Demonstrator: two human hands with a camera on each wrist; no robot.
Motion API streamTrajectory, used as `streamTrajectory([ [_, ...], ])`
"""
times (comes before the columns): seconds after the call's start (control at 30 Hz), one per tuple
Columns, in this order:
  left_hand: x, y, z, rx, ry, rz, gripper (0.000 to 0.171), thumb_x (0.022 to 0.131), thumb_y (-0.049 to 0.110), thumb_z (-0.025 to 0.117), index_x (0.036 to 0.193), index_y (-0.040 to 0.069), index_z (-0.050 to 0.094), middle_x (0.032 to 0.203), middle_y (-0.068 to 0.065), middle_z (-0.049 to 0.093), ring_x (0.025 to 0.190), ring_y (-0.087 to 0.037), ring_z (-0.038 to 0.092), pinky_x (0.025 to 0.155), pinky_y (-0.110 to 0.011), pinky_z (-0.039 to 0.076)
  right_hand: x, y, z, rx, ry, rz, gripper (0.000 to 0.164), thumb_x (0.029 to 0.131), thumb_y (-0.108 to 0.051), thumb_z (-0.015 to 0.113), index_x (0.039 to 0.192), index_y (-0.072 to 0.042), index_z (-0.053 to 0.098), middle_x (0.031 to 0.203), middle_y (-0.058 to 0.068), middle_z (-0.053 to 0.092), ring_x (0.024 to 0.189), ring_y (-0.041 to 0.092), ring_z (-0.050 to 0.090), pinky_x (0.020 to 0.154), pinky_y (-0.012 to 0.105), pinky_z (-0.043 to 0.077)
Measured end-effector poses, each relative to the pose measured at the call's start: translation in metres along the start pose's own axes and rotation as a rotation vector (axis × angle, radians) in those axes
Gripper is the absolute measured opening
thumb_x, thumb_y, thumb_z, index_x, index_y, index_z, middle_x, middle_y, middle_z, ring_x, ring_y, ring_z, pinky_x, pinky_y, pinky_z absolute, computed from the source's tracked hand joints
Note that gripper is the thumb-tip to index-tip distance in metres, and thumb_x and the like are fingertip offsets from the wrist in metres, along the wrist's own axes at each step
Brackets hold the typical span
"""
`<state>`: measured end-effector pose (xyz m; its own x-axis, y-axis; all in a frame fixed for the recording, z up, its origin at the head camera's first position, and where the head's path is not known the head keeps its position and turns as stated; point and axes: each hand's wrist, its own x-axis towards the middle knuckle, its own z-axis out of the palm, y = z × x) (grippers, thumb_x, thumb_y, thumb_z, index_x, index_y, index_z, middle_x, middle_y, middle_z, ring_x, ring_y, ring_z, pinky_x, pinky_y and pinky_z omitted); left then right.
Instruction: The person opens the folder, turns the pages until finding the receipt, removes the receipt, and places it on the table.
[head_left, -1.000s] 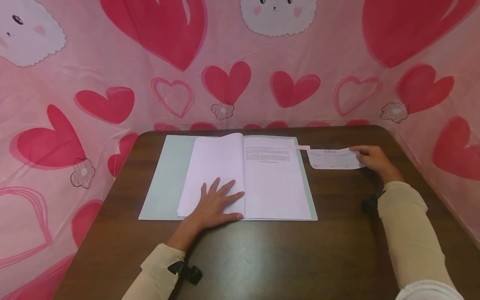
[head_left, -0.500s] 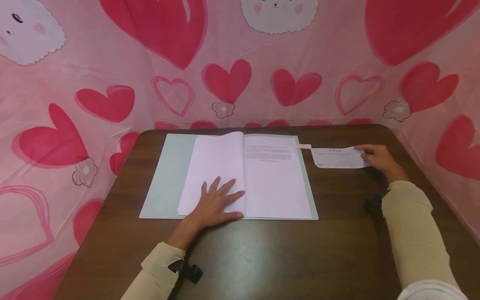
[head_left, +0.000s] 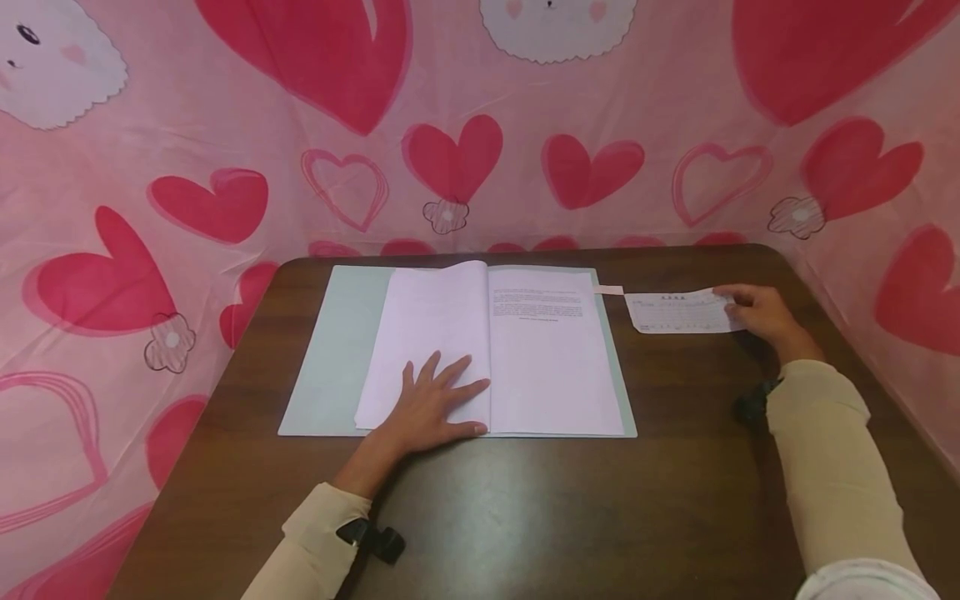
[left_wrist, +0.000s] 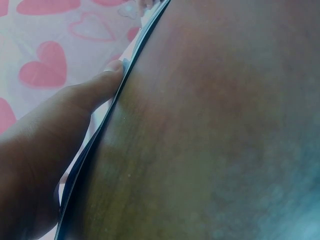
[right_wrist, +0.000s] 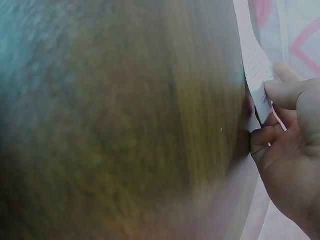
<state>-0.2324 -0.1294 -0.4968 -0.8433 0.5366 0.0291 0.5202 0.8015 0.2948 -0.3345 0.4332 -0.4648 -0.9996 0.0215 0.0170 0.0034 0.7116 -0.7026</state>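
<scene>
A pale green folder (head_left: pixel 318 358) lies spread on the table with white printed pages (head_left: pixel 555 375) inside it. My left hand (head_left: pixel 431 410) rests with fingers spread on the left-hand page, near the fold. In the left wrist view its thumb (left_wrist: pixel 102 87) lies along the folder's lower edge. Off to the right, my right hand (head_left: pixel 765 317) pinches the right end of a small printed paper slip (head_left: pixel 678 312). The right wrist view shows the thumb pressing on that slip (right_wrist: pixel 257 70). A narrow pale tab (head_left: pixel 609 290) sticks out from the folder's right edge, close to the slip's upper left corner.
The dark wooden table (head_left: pixel 525 517) reaches toward me in front of the folder. Behind and at both sides hangs a pink cloth (head_left: pixel 517 92) with red hearts. Each wrist wears a black strap with a small device (head_left: pixel 386 546).
My right hand has moved slightly to the right with the paper slip, most of it in the first half second. The left hand stays in place on the page.
</scene>
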Motion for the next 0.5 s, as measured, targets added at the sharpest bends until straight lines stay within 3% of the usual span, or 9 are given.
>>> streamTrajectory([
  [0.13, -0.0002, 0.0009, -0.0009, 0.004, 0.001, 0.0, 0.074, 0.085, 0.074, 0.057, 0.151, 0.045, 0.042, 0.17, 0.0, 0.03, 0.158, -0.044, 0.017, 0.118, -0.08, 0.006, -0.0022, 0.0015, -0.0007, 0.007, 0.02, 0.01, 0.04, 0.098, -0.009, 0.061, 0.134, 0.01, 0.058, 0.1, -0.03, 0.055, 0.082, -0.011, 0.044, 0.068, 0.004, 0.044],
  [0.2, -0.0004, 0.0011, -0.0012, 0.004, 0.001, -0.002, 0.074, 0.085, 0.074, 0.057, 0.151, 0.045, 0.043, 0.17, 0.001, 0.03, 0.158, -0.044, 0.017, 0.118, -0.08, 0.006, -0.0031, 0.0022, -0.0013, -0.01, 0.022, 0.03, 0.042, 0.098, -0.011, 0.063, 0.136, 0.008, 0.057, 0.107, -0.015, 0.061, 0.081, -0.012, 0.044, 0.069, 0.003, 0.044],
  [0.33, -0.0008, 0.0014, -0.0018, -0.001, 0.003, -0.006, 0.074, 0.085, 0.074, 0.057, 0.151, 0.045, 0.043, 0.169, 0.0, 0.031, 0.158, -0.044, 0.017, 0.117, -0.08, 0.005, -0.0052, 0.0026, -0.0024, -0.025, 0.042, 0.047, 0.046, 0.096, -0.013, 0.067, 0.136, 0.008, 0.057, 0.097, -0.022, 0.059, 0.077, -0.015, 0.045, 0.068, 0.002, 0.042],
  [0.43, -0.0014, 0.0023, -0.0025, -0.004, 0.009, -0.007, 0.073, 0.085, 0.073, 0.058, 0.151, 0.044, 0.044, 0.169, 0.0, 0.032, 0.158, -0.044, 0.018, 0.117, -0.081, 0.006, -0.0078, 0.0018, -0.0015, -0.031, 0.066, 0.054, 0.047, 0.096, -0.014, 0.067, 0.136, 0.008, 0.057, 0.099, -0.012, 0.067, 0.075, -0.016, 0.045, 0.068, 0.003, 0.042],
  [0.5, -0.0017, 0.0034, -0.0028, -0.002, 0.009, -0.01, 0.074, 0.085, 0.074, 0.058, 0.151, 0.044, 0.044, 0.169, 0.0, 0.032, 0.158, -0.044, 0.019, 0.117, -0.081, 0.006, -0.01, 0.0008, 0.0002, -0.038, 0.084, 0.074, 0.046, 0.097, -0.015, 0.066, 0.136, 0.007, 0.058, 0.112, 0.012, 0.069, 0.076, -0.014, 0.045, 0.068, 0.004, 0.041],
])
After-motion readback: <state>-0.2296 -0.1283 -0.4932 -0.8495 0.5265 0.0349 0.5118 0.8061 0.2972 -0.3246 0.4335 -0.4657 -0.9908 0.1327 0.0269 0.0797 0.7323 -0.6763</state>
